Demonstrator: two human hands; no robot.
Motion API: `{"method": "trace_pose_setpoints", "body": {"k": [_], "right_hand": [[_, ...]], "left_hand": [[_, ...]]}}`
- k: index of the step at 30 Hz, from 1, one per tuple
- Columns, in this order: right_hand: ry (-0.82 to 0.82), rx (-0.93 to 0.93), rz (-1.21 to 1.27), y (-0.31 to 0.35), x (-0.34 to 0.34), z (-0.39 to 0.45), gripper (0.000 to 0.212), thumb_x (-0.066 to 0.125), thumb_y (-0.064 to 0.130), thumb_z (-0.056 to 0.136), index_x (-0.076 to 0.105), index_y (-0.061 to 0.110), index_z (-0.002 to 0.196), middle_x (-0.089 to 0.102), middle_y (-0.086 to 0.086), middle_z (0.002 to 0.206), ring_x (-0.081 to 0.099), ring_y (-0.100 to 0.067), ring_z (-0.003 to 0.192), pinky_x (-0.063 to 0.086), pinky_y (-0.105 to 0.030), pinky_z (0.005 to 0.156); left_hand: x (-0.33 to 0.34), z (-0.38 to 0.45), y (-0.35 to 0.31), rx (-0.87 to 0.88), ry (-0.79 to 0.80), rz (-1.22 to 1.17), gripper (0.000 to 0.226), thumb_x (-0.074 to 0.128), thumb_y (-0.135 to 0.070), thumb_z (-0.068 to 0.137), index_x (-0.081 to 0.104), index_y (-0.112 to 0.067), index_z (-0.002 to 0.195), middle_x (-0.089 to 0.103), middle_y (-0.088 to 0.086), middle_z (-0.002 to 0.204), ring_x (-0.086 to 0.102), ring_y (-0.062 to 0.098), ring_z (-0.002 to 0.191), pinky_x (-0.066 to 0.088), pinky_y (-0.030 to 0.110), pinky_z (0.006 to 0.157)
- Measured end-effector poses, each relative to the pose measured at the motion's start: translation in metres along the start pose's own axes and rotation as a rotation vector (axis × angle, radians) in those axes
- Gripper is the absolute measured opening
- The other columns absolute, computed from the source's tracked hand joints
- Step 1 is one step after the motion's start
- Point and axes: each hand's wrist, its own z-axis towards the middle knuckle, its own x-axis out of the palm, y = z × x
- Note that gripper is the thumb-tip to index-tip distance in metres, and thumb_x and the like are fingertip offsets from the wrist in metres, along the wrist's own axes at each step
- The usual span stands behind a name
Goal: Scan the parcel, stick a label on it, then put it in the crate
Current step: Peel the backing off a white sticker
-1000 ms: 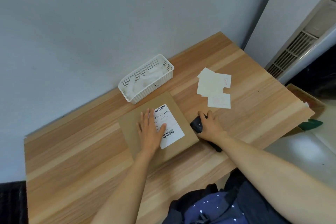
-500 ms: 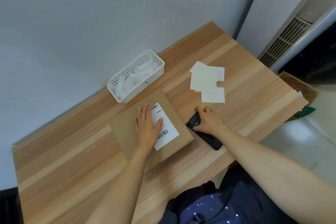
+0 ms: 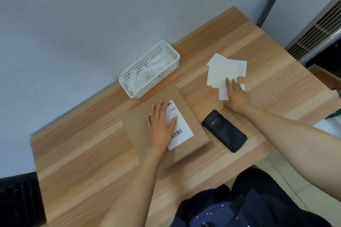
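So the parcel (image 3: 156, 116), a flat brown cardboard mailer, is lying flat around the middle of the worktop (image 3: 83, 153), a bit closer to the near edge than the far one. It's got a white shipping label (image 3: 181, 131) with barcodes stuck on its top face, toward the mailer's right side. The left hand (image 3: 160, 125) is resting flat on top of it, fingers straight and slightly spread, palm down, covering part of that label. Not gripping anything, just pressing down.

Just to the right of the parcel there's a black handheld scanner (image 3: 224, 131), looks like a phone in a rugged case, lying face down on the wood with nobody touching it. It sits close to the mailer's right edge, can't tell if they actually touch.

Further out toward the far right corner is a loose pile of blank labels (image 3: 221, 72), fanned out and overlapping. The right hand (image 3: 236, 96) is reaching onto the near end of that pile, fingers fairly straight and lying on the sheets. Can't tell if it's actually pinching one.

Up against the far edge, by the wall, there's a white plastic crate (image 3: 149, 70) with lattice sides, holding some white crumpled stuff. Its near corner is right by the parcel's far edge.
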Motion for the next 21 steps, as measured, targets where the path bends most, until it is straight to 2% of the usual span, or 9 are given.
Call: {"method": "trace_pose_setpoints", "body": {"k": [2,4,6,10,13,15,19,21], "right_hand": [[-0.040,-0.059,-0.083,0.000,0.001,-0.003,0.088,0.060,0.019,0.091,0.003,0.008,0.158,0.020,-0.022,0.159,0.030,-0.038,0.142,0.042,-0.049,0.101],[-0.104,-0.116,-0.119,0.000,0.002,-0.008,0.083,0.059,0.013,0.090,0.010,0.007,0.157,0.038,-0.020,0.149,0.046,-0.037,0.127,0.047,-0.044,0.086],[-0.154,-0.154,-0.122,-0.001,0.006,-0.015,0.077,0.056,0.007,0.089,0.019,0.009,0.156,0.048,-0.017,0.139,0.055,-0.037,0.113,0.044,-0.040,0.072],[-0.180,-0.143,-0.100,-0.001,0.011,-0.024,0.066,0.060,0.005,0.088,0.035,0.013,0.148,0.055,-0.016,0.132,0.056,-0.038,0.107,0.048,-0.046,0.074],[-0.161,-0.122,-0.073,-0.001,0.008,-0.031,0.065,0.068,0.012,0.086,0.039,0.015,0.145,0.050,-0.013,0.139,0.060,-0.037,0.106,0.050,-0.044,0.073],[-0.173,-0.105,-0.036,-0.001,0.007,-0.037,0.058,0.067,0.010,0.086,0.043,0.015,0.139,0.049,-0.012,0.139,0.063,-0.037,0.100,0.049,-0.042,0.071],[-0.141,-0.102,-0.006,0.009,0.003,-0.045,0.044,0.061,0.018,0.088,0.044,0.015,0.129,0.063,-0.010,0.116,0.065,-0.036,0.094,0.040,-0.036,0.067],[-0.141,-0.130,0.029,0.021,-0.007,-0.048,0.045,0.063,0.026,0.089,0.044,0.015,0.128,0.065,-0.009,0.114,0.064,-0.034,0.098,0.038,-0.036,0.070]], "left_hand": [[0.002,0.000,0.000,0.003,-0.005,-0.004,0.060,0.048,-0.045,0.100,0.029,-0.027,0.154,0.019,-0.008,0.165,0.003,0.016,0.155,-0.001,0.041,0.124],[0.003,0.000,0.000,0.000,-0.011,-0.009,0.058,0.047,-0.045,0.101,0.031,-0.027,0.153,0.019,-0.008,0.165,0.003,0.016,0.155,-0.002,0.040,0.124],[0.003,0.000,0.000,-0.002,-0.017,-0.012,0.058,0.047,-0.045,0.101,0.032,-0.027,0.153,0.019,-0.008,0.165,0.003,0.016,0.155,-0.003,0.039,0.123],[0.001,-0.001,-0.001,-0.003,-0.001,0.000,0.058,0.047,-0.045,0.101,0.031,-0.027,0.154,0.017,-0.008,0.165,0.001,0.016,0.155,-0.005,0.037,0.122],[0.001,0.000,-0.003,-0.010,0.006,-0.010,0.058,0.047,-0.044,0.101,0.031,-0.027,0.154,0.018,-0.008,0.165,0.001,0.016,0.155,-0.005,0.039,0.123],[0.001,-0.001,-0.004,-0.009,0.009,-0.012,0.057,0.047,-0.044,0.101,0.031,-0.028,0.154,0.018,-0.007,0.165,0.002,0.017,0.155,-0.003,0.040,0.123],[0.001,0.000,-0.005,-0.028,0.019,-0.019,0.057,0.048,-0.041,0.101,0.031,-0.028,0.153,0.018,-0.005,0.165,0.002,0.019,0.155,0.000,0.044,0.124],[0.000,0.000,-0.010,-0.035,0.027,-0.042,0.058,0.049,-0.039,0.100,0.030,-0.027,0.154,0.018,-0.004,0.165,0.002,0.020,0.155,0.001,0.045,0.124]]}}
